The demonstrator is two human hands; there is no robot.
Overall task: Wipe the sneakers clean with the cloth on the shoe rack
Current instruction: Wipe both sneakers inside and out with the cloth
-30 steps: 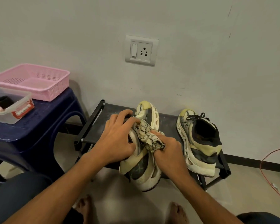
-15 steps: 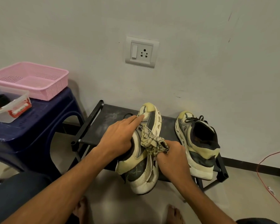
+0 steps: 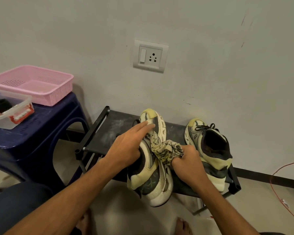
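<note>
head view: one black shoe rack [image 3: 109, 131] stood against the wall and carried two sneakers.
sneakers, two: the near sneaker [image 3: 151, 182] lay tipped on its side at the rack's front edge, with its heel hanging past that edge and its toe toward the wall. the far sneaker [image 3: 209, 150] sat upright at the rack's right end, apart from the first.
cloth, one: a bunched patterned cloth [image 3: 166, 150] was pressed against the near sneaker's side, about mid-length.
left hand [image 3: 126, 150]: its fingers lay straight along the near sneaker's upper, pressing on it; the thumb was hidden.
right hand [image 3: 188, 161]: its fist was closed round the cloth, between the two sneakers.
rack edges: the dusty top showed between the left rail and the near sneaker.
left of rack: one dark blue stool [image 3: 46, 119] stood near, bearing one pink basket [image 3: 46, 97] and one clear container [image 3: 8, 121].
wall: one socket plate [image 3: 150, 55] sat above the rack.
floor: one red cable [image 3: 278, 189] ran to the right of the rack, and pale floor showed between the stool and the rack.
</note>
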